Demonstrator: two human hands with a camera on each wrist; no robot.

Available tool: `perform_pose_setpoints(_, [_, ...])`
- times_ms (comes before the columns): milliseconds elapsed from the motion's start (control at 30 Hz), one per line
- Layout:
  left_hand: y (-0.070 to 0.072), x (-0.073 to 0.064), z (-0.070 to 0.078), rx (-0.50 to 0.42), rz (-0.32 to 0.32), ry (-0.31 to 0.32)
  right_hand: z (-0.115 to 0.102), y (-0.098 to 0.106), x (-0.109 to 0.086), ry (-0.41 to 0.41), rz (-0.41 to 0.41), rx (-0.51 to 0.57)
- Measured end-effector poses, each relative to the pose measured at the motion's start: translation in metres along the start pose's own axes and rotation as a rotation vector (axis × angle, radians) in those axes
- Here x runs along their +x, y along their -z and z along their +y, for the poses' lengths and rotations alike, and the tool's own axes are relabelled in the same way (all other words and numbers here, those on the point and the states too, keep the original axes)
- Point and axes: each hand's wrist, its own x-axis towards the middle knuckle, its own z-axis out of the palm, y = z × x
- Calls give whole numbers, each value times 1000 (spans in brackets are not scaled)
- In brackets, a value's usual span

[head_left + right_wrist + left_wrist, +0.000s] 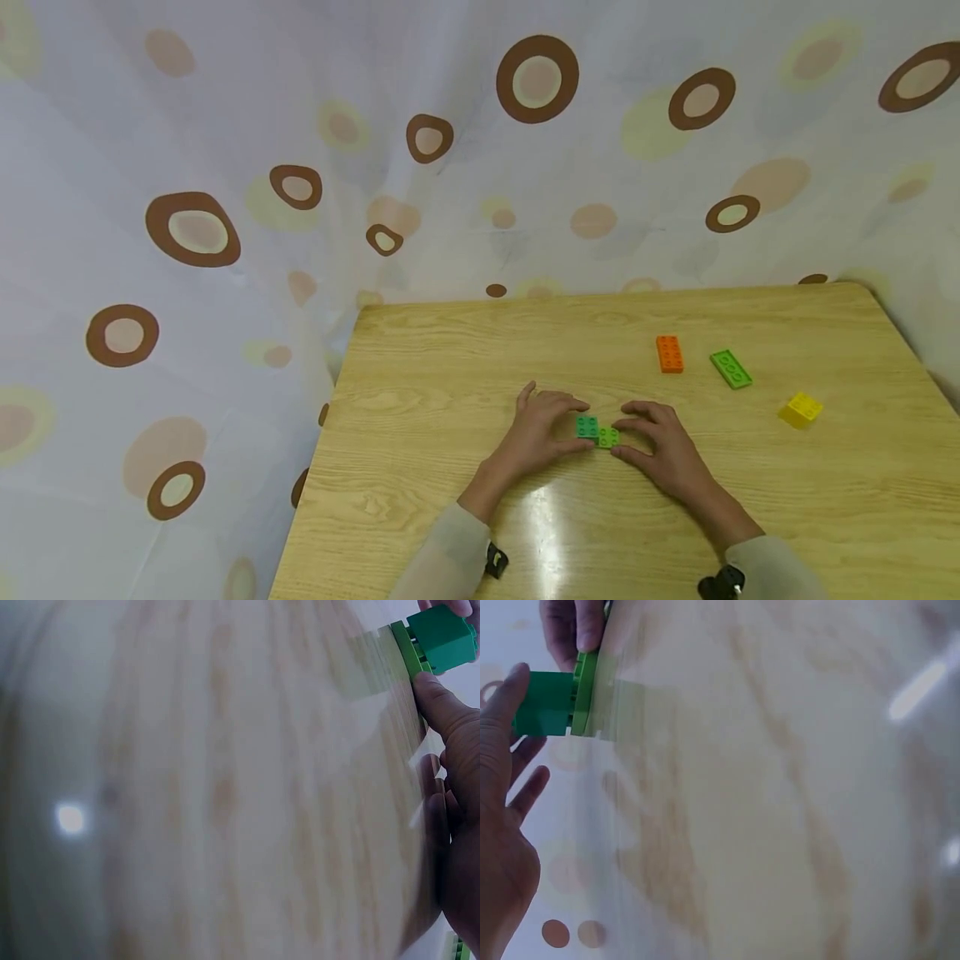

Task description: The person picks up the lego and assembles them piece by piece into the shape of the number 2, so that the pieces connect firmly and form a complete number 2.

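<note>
A dark green toy brick [587, 427] sits over the left end of a flat light green toy brick [608, 438] at the middle of the table. My left hand [534, 431] pinches the dark green brick from the left, its thumb [508, 694] against the side in the left wrist view. From the right, my right hand [663, 450] holds the light green brick between thumb and fingers. In the right wrist view the light green brick [409, 651] lies low at the table surface, with the dark green brick [441, 639] on its studded side.
Farther back on the wooden table [450, 350] lie a flat orange brick [670, 354] and another flat light green brick [731, 369]. A yellow brick [802, 409] stands to the right. Behind the table hangs a white curtain [465, 75] with brown rings.
</note>
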Motion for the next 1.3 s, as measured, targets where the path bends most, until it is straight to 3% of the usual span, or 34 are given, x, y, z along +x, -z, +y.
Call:
perform_pose_setpoints(733, [2, 8, 4, -9, 34, -53, -4, 1, 3, 35, 37, -10])
perform_pose_setpoints(900, [-5, 1, 4, -30, 35, -18, -3, 0, 0, 14, 6, 5])
perform_pose_setpoints(1033, [-7, -1, 7, 5, 22, 7, -1, -1, -2, 0, -4, 19])
perform_pose_setpoints(1167, [-6, -2, 5, 87, -60, 8, 0, 0, -4, 4, 14, 18])
perform_pose_setpoints(1300, [-4, -15, -7, 198, -196, 98, 2, 1, -6, 11, 2, 34])
